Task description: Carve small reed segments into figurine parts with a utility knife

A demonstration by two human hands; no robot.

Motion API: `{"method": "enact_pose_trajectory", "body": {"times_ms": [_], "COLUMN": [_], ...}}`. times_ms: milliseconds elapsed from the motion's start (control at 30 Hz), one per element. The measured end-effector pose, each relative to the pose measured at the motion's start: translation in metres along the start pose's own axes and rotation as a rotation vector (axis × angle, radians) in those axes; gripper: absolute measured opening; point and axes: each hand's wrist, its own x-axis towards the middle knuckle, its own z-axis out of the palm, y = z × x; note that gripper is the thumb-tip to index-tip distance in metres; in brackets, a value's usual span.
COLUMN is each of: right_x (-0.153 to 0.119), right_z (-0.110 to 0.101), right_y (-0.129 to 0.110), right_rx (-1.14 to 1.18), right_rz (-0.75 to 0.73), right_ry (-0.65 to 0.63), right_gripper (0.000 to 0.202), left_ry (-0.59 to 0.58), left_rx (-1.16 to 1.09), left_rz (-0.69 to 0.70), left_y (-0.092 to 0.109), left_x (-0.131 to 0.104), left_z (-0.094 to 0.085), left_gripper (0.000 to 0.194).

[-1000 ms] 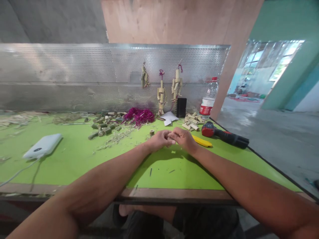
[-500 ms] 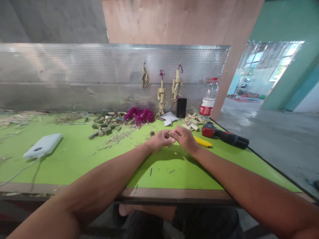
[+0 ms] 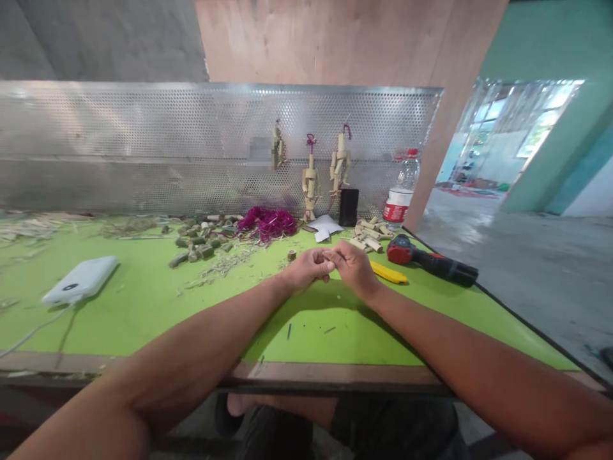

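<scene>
My left hand (image 3: 309, 268) and my right hand (image 3: 353, 265) meet fingertip to fingertip just above the green tabletop (image 3: 306, 348). Both have their fingers curled and pinched together. Whatever lies between them is too small or too hidden to name. A short cut piece of stick (image 3: 292, 255) stands beside my left hand's knuckles. Right of my right hand lies a yellow utility knife (image 3: 389, 273), partly behind the wrist. Behind the hands are a piece of white paper (image 3: 325, 227) and a pile of peeled stick pieces (image 3: 371, 235).
A black and red power tool (image 3: 431, 259) lies near the right edge. Jointed stick figures (image 3: 310, 182) hang by the perforated metal panel (image 3: 191, 128), near a bottle (image 3: 400, 191) and a black box (image 3: 349, 207). Purple string (image 3: 268, 223), bark-covered sticks (image 3: 194, 246) and a white power bank (image 3: 81, 280) sit leftward.
Both hands stay joined in nearly the same place, with only a slight shift of the fingers. A tiny pale bit on the table below them looks slightly moved.
</scene>
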Motion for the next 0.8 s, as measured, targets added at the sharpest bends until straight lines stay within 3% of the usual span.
{"method": "enact_pose_trajectory", "body": {"times_ms": [100,233,367,500,600,733,800], "right_x": [0.0004,0.0002,0.0005,-0.0006,-0.0002,0.0004,0.0009], "right_z": [0.002,0.0029,0.0017,0.0028,0.0041,0.0046,0.0045], "right_y": [-0.0007,-0.0006,-0.0004,-0.0024,-0.0028,-0.0006,0.0009], "right_rx": [-0.076,0.022,-0.056,0.078,-0.009,0.058,0.005], "right_rz": [0.077,0.011,0.099,0.028,0.081,0.025,0.056], "right_ry": [0.115,0.03,0.143,0.013,0.128,0.038,0.1], "right_gripper": [0.031,0.03,0.03,0.029,0.031,0.031,0.032], "left_ry": [0.02,0.013,0.016,0.0,0.041,0.018,0.019], "left_rx": [-0.071,-0.088,-0.134,-0.138,-0.152,-0.163,-0.17], "left_rz": [-0.008,-0.011,-0.018,-0.021,-0.037,-0.031,-0.026], "left_y": [-0.0011,-0.001,0.001,0.0025,0.0018,0.0007,0.0007], "left_x": [0.0002,0.0002,0.0,-0.0006,-0.0005,0.0001,0.0002], "left_z": [-0.0001,0.0008,0.003,0.0034,0.0025,0.0024,0.0031], "left_gripper": [0.041,0.046,0.042,0.044,0.042,0.044,0.042]}}
